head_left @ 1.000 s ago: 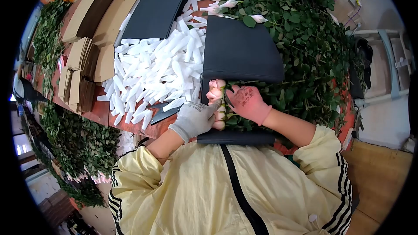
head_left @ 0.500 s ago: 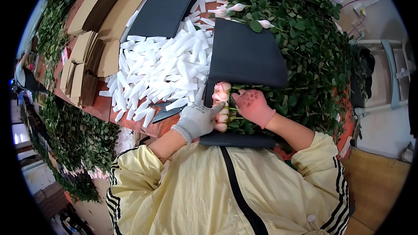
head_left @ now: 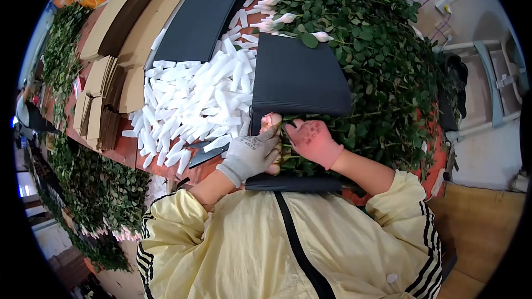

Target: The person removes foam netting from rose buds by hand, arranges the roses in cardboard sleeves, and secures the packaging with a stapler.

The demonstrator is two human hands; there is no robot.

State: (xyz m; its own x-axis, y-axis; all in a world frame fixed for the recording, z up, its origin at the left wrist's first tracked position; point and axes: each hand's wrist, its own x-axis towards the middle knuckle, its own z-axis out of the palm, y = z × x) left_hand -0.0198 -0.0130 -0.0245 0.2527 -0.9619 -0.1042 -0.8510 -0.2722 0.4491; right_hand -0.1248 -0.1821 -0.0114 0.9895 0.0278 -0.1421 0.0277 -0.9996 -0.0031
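Pink rose heads (head_left: 270,120) lie in a short column between two black padded panels, the larger one (head_left: 299,77) beyond them and the other (head_left: 293,183) against my jacket. My left hand (head_left: 250,154), in a grey-white glove, rests over the roses with its fingers together, hiding most of them. Just right of the roses is my right hand (head_left: 313,141), in a pink glove, its fingers bent at the stems just below the heads. Whatever lies between those fingertips is too small to make out. Green leaves show under the right hand.
White mesh sleeves (head_left: 194,99) are heaped left of the black panel, beside a dark blade-like tool (head_left: 205,154). Cardboard pieces (head_left: 101,97) and a long black board (head_left: 202,14) lie farther left. Leafy rose stems (head_left: 382,72) cover the right side. A person stands at the far left.
My left hand has moved up and spread over the rose heads, which showed more before. My right hand stays beside them at the stems. The whole view has shifted slightly.
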